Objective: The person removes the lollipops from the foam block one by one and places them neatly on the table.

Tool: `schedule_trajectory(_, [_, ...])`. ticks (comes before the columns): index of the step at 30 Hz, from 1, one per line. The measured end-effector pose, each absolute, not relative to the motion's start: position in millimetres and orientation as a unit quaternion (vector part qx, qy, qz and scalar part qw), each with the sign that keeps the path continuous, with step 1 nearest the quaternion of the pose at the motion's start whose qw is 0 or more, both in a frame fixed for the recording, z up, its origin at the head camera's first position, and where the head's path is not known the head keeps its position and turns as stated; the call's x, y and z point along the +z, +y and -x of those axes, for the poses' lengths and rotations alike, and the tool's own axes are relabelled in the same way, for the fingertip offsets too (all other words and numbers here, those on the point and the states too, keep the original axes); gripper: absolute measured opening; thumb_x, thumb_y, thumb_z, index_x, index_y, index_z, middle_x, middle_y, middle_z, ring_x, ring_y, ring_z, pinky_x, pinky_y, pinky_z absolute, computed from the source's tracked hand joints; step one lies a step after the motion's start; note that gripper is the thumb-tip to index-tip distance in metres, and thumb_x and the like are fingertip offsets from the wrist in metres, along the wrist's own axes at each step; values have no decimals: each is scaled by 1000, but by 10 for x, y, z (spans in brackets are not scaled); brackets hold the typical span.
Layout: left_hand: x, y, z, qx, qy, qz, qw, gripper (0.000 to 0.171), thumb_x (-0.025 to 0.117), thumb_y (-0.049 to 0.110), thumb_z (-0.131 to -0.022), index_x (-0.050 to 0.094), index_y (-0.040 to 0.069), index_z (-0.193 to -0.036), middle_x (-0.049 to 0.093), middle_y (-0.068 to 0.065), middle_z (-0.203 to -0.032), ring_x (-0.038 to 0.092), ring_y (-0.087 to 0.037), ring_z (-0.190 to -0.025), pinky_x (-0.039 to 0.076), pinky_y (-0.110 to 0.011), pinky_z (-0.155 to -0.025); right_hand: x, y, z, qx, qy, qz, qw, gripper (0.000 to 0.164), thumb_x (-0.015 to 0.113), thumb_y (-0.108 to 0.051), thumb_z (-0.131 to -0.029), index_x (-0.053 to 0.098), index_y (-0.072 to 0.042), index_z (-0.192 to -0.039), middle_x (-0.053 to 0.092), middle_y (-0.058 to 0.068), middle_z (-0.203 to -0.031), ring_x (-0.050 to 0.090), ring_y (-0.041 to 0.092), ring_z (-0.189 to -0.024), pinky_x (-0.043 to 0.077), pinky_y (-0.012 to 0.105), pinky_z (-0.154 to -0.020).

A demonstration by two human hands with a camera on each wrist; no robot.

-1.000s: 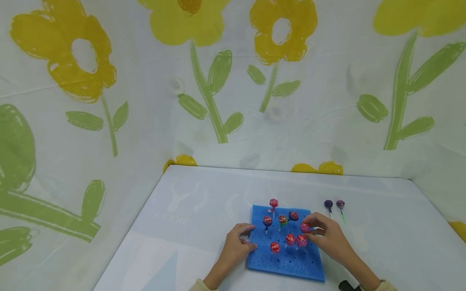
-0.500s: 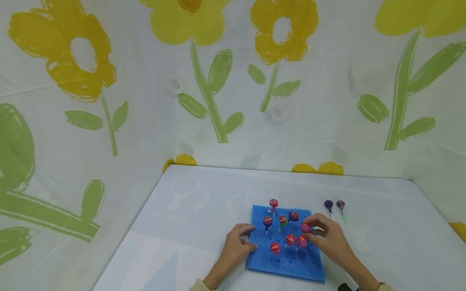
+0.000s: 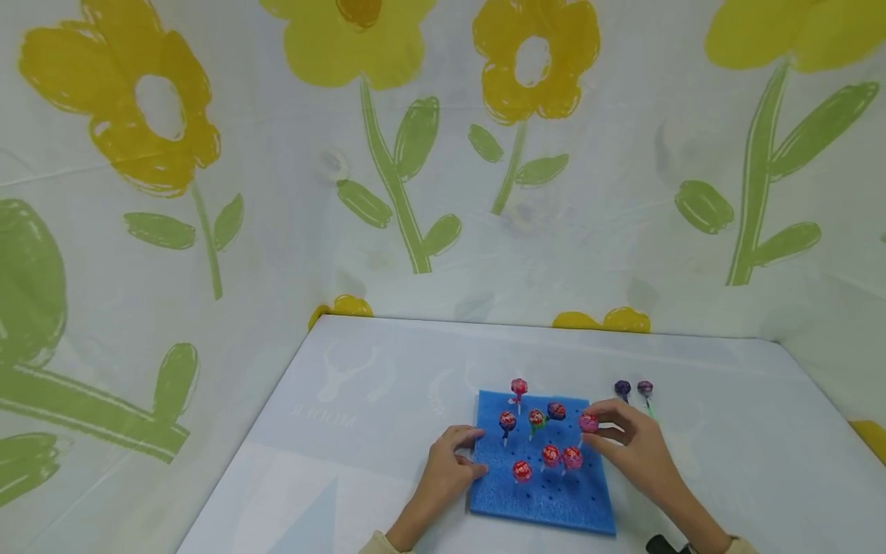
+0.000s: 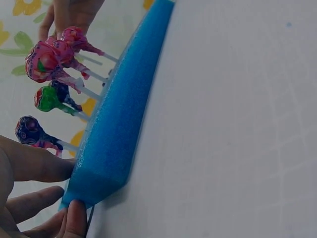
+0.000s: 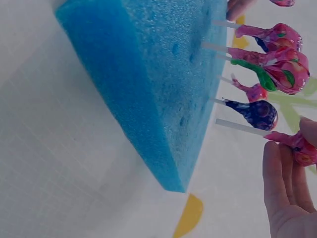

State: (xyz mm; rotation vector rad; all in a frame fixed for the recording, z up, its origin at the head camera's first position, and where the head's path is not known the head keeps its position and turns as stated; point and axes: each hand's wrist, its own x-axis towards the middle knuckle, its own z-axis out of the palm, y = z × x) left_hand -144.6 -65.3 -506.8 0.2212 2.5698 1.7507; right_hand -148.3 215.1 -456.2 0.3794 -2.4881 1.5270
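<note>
A blue foam board (image 3: 505, 500) with small holes lies on the table, and several wrapped lollipops (image 3: 522, 471) stand in it on their sticks. My left hand (image 3: 446, 465) holds the board's left edge, its fingertips on the foam in the left wrist view. Over the board's far right part, my right hand (image 3: 633, 442) pinches a pink lollipop (image 3: 588, 423) by its wrapped head. In the right wrist view the white stick of this lollipop (image 5: 304, 148) points at the foam, and its bare end shows apart from the surface.
Two dark purple lollipops (image 3: 623, 388) lie on the white table (image 3: 388, 385) beyond the right hand, which partly hides their sticks. A black object (image 3: 661, 545) is by the right wrist. Flower-printed cloth (image 3: 277, 192) surrounds the table at the back and sides.
My right hand has moved slightly up and to the right with the pink lollipop, away from the lollipops below it. The left hand and the board stay in place.
</note>
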Motion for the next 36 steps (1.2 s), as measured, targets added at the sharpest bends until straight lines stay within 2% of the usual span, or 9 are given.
schedule_trajectory(15, [-5085, -651, 1449, 557, 828, -67, 16, 45, 75, -4, -71, 66, 4, -114, 58, -7, -118, 56, -19, -95, 49, -20, -65, -4488, 2215, 1467, 486, -856, -117, 135, 30, 72, 2, -79, 60, -3, -106, 63, 8, -99, 60, 2, -89, 51, 18, -73])
schedule_trajectory(36, [-5072, -647, 1456, 567, 820, -76, 7, 45, 75, -6, -69, 66, 1, -113, 58, -9, -117, 57, -22, -99, 51, -21, -65, -4459, 2437, 1518, 486, -850, -111, 168, 32, 73, 3, -78, 60, -2, -107, 61, 11, -99, 60, 2, -87, 51, 15, -70])
